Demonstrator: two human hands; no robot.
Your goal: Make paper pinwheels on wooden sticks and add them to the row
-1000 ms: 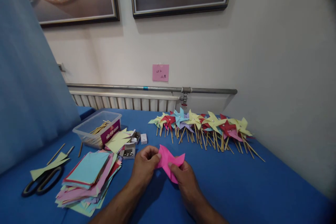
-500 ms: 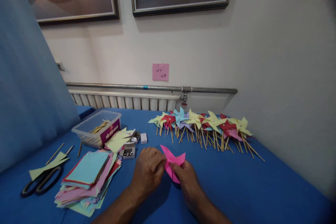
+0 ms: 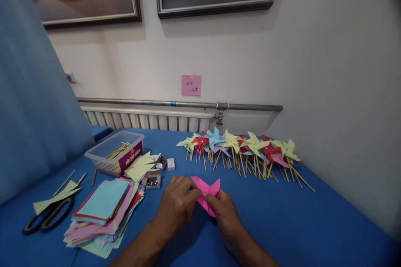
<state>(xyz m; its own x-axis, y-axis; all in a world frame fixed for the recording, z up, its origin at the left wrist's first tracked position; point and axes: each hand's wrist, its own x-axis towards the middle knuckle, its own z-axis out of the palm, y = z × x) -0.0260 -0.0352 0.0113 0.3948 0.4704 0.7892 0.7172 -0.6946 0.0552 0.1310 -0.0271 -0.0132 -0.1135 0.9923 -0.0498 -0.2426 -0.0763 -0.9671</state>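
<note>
A bright pink paper pinwheel [image 3: 205, 194] is held up between my two hands, over the blue cloth in front of me. My right hand [image 3: 223, 207] pinches its centre from the right, thumb pressed on the folded points. My left hand [image 3: 179, 200] is closed at the left edge of the paper, fingertips bent against one blade. Whether a pin or anything else small sits inside the left fingers is hidden. No stick shows on this pinwheel.
Finished pinwheels [image 3: 232, 142] on sticks lie in a row at the back right. To the left are a plastic tub [image 3: 114, 150] of sticks, small boxes of pushpins [image 3: 153, 180], a pile of coloured paper [image 3: 103, 204] and scissors [image 3: 50, 217] under a yellow-green scrap.
My left hand has turned, its fingers flattening toward the paper's left edge. The pink blades have drawn in slightly, while the right hand keeps its pinch.
</note>
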